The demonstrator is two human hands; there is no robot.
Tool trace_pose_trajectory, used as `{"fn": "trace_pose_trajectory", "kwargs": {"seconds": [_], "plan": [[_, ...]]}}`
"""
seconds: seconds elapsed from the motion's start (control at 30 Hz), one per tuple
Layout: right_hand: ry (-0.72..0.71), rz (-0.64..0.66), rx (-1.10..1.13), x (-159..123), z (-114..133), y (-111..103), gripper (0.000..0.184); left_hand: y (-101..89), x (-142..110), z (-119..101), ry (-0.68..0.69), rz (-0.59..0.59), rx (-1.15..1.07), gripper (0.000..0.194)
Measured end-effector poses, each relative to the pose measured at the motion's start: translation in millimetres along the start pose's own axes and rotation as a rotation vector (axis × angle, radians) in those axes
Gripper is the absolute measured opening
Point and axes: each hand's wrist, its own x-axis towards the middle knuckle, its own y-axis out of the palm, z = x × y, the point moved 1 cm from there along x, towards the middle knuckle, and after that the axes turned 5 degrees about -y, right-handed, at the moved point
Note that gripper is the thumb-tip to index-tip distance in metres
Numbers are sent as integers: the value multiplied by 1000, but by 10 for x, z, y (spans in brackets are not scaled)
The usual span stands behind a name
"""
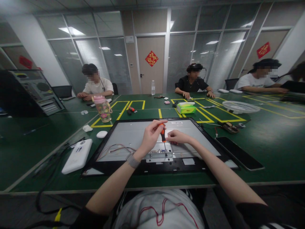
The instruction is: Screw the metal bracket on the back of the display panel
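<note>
My left hand (152,133) is closed round the handle of an orange-and-black screwdriver (163,135), which stands nearly upright. Its shaft reaches down to a metal bracket (159,159) near the front edge of a flat panel (133,128) with a black frame and grey back, perhaps a monitor. Just right of the handle is my right hand (177,137), its fingers bent together close to the screwdriver; whether they hold anything small is hidden. Thin wires (115,149) lie across the panel's left side.
Left of the panel lie a white power bank (78,156) and a round white case (102,134), with a flowered bottle (103,109) behind. A black phone (239,153) is at the right. Farther back are a green tissue pack (186,108), a white fan grille (240,107) and several seated people.
</note>
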Motion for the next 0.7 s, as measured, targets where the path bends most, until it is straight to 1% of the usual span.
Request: {"fn": "trace_pose_trajectory", "kwargs": {"seconds": [0.13, 0.27, 0.33, 0.47, 0.53, 0.6, 0.67, 0.7], "plan": [[4, 9, 0, 3, -21, -1, 36, -15, 5, 29, -71, 72, -126, 28], [9, 10, 1, -2, -9, -4, 35, -20, 10, 38, -70, 120, -171, 29], [10, 14, -2, -7, 3, -3, 35, -15, 3, 19, -42, 106, -107, 27], [0, 8, -5, -15, 12, 0, 35, -13, -13, -36, 57, 26, 83, 18], [-5, 4, -4, -13, 7, 1, 34, -12, -14, -51, 78, 25, 102, 19], [-3, 7, -3, -8, -2, 0, 34, -4, -11, -50, 67, 77, 54, 26], [-3, 8, -6, -2, -8, -4, 34, 10, -10, -34, 26, 135, -21, 32], [-3, 8, -7, 0, -10, -5, 34, 17, -10, -24, 4, 146, -45, 33]]}}
